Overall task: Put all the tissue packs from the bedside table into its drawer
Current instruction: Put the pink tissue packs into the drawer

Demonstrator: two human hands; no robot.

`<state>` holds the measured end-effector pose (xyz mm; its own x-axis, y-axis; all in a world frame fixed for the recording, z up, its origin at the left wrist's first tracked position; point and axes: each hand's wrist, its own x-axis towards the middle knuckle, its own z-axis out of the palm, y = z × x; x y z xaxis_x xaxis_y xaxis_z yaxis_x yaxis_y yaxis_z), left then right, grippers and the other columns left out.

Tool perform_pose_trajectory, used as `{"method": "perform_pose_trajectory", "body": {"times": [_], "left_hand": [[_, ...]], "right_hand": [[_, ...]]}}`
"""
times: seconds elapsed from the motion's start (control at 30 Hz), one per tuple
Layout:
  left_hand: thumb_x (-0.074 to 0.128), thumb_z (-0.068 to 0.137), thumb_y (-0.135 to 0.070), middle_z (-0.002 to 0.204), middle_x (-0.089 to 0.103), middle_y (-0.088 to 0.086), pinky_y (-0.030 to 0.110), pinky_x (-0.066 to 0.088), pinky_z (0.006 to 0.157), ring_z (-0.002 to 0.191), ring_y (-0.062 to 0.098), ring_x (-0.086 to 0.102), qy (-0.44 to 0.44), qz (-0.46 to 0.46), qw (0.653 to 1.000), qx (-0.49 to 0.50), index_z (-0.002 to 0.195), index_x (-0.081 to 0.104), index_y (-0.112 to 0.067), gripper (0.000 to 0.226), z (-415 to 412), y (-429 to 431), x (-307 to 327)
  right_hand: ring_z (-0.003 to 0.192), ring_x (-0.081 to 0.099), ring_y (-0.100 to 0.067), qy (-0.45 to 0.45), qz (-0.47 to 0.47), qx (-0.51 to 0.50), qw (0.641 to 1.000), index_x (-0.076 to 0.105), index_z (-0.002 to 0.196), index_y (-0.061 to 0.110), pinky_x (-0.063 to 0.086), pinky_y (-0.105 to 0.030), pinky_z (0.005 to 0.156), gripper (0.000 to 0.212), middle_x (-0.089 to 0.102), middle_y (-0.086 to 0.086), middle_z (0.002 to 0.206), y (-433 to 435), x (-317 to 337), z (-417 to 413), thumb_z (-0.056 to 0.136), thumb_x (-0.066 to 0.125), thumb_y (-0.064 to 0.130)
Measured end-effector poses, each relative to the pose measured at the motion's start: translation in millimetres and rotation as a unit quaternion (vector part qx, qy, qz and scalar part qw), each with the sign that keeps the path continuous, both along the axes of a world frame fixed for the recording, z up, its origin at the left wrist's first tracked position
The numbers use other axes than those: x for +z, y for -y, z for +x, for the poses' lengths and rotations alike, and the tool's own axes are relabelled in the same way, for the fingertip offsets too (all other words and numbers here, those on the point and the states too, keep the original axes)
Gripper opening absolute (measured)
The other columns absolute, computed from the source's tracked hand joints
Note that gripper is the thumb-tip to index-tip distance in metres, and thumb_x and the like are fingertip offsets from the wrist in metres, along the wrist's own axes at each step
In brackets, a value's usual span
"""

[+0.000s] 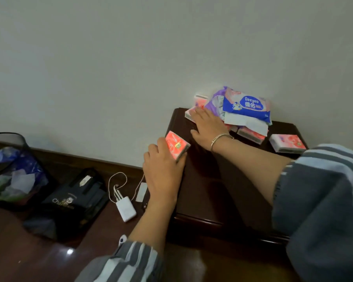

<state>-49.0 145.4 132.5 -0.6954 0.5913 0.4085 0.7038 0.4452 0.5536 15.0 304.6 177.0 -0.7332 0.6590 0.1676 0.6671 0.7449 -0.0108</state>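
Fingers (153, 149) of left hand (162, 171), gripping pink tissue pack (176, 147)

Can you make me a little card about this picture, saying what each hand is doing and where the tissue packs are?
left hand: grips one pink tissue pack at the bedside table left edge
right hand: lies flat on the pile, left side
top of pile: blue wipes pack
alone on the right: lone pink pack
drawer: not in view
floor: bin, black bag, white charger

Glossy dark wood bedside table (212, 180), shiny plastic-wrapped tissue packs (287, 143), metal bracelet (220, 138)
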Motion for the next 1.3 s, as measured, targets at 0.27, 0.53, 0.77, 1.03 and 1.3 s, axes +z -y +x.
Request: {"method": "perform_pose_trajectory", "body": {"times": [0.27,0.53,0.77,1.03,1.3], "left_hand": [[0.063,0.081,-0.055,0.105,0.053,0.007,0.039,0.048,0.073,0.091,0.024,0.052,0.051,0.043,0.998,0.006,0.12,0.043,-0.015,0.059,-4.5,-0.8,0.6],[0.062,0.081,-0.056,0.112,0.052,0.005,0.039,0.049,0.081,0.099,0.021,0.051,0.103,0.097,0.989,0.032,0.124,0.04,-0.017,0.062,-3.5,3.3,2.2],[0.063,0.081,-0.054,0.11,0.052,0.007,0.035,0.044,0.077,0.095,0.02,0.049,0.106,0.107,0.988,0.028,0.123,0.041,-0.015,0.061,-3.7,2.6,0.8],[0.06,0.084,-0.05,0.113,0.05,0.008,0.027,0.039,0.076,0.097,0.018,0.048,0.108,0.133,0.984,0.051,0.126,0.038,-0.014,0.06,-5.2,3.2,1.2],[0.053,0.083,-0.058,0.116,0.048,0.007,0.025,0.038,0.075,0.098,0.014,0.045,0.127,0.194,0.971,0.058,0.128,0.038,-0.015,0.064,-5.1,7.0,3.9]], "right_hand": [[0.142,0.024,-0.021,0.009,-0.078,0.032,0.996,0.037,0.142,0.015,0.016,-0.033,0.115,0.057,0.034,-0.004,0.151,5.5,-31.5,23.3,0.093,0.045,0.042],[0.134,0.039,-0.013,0.034,-0.109,0.089,0.989,0.045,0.137,0.023,0.034,-0.03,0.109,0.043,0.042,0.003,0.146,39.7,-15.6,60.9,0.095,0.044,0.033],[0.124,0.047,-0.022,-0.067,0.009,0.082,0.994,0.051,0.132,0.021,0.04,-0.039,0.103,0.044,0.055,-0.005,0.133,32.1,14.7,36.3,0.089,0.049,0.03],[0.142,0.022,-0.016,0.036,-0.134,0.054,0.989,0.029,0.145,0.03,0.002,-0.05,0.116,0.055,0.027,0.006,0.154,24.6,-11.9,-2.2,0.093,0.045,0.033],[0.132,0.028,0.006,-0.017,-0.277,0.145,0.95,0.066,0.101,0.03,-0.002,-0.028,0.114,0.042,0.058,0.015,0.127,63.7,16.0,123.6,0.08,0.051,-0.002]]}}
